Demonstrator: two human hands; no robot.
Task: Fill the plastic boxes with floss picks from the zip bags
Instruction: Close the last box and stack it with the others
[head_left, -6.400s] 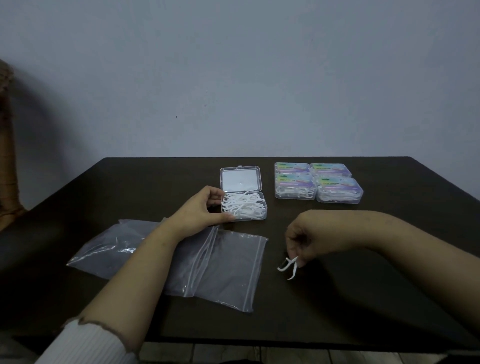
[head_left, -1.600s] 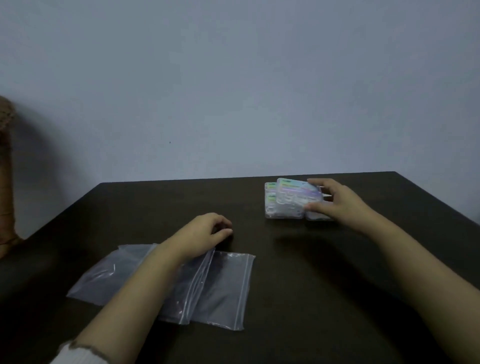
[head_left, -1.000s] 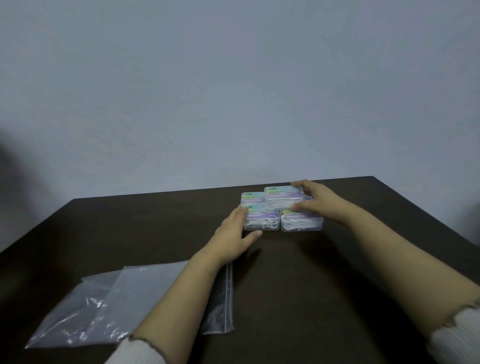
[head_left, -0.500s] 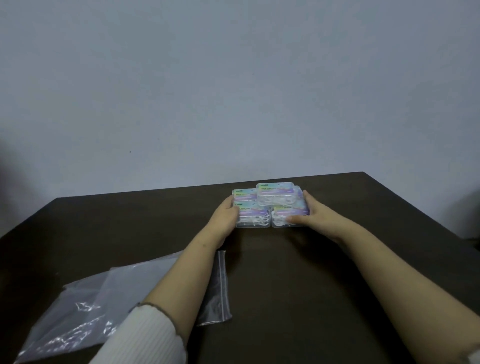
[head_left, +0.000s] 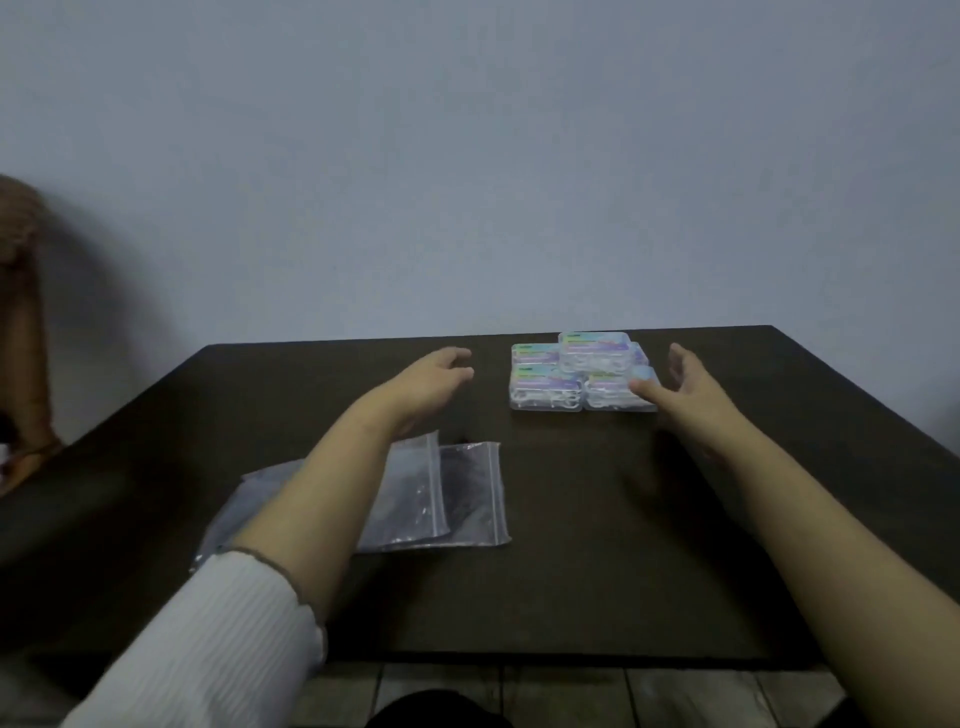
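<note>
Several closed clear plastic boxes (head_left: 545, 387) with coloured labels and white floss picks inside sit grouped at the table's far middle, one box (head_left: 595, 352) stacked on top. My left hand (head_left: 434, 379) hovers left of the group with relaxed fingers, holding nothing. My right hand (head_left: 685, 387) is just right of the boxes, fingers extended, thumb close to the front right box. Two flat, see-through zip bags (head_left: 447, 493) lie near the table's middle left, partly under my left forearm.
The dark table (head_left: 597, 545) reaches to the front edge, with tiled floor below it. A brown wicker piece (head_left: 21, 322) stands at the far left against the plain wall.
Both hands have let go of the box group and pulled apart, the left one moving left, the right one slightly right. The open box from earlier is now closed on the stack.
</note>
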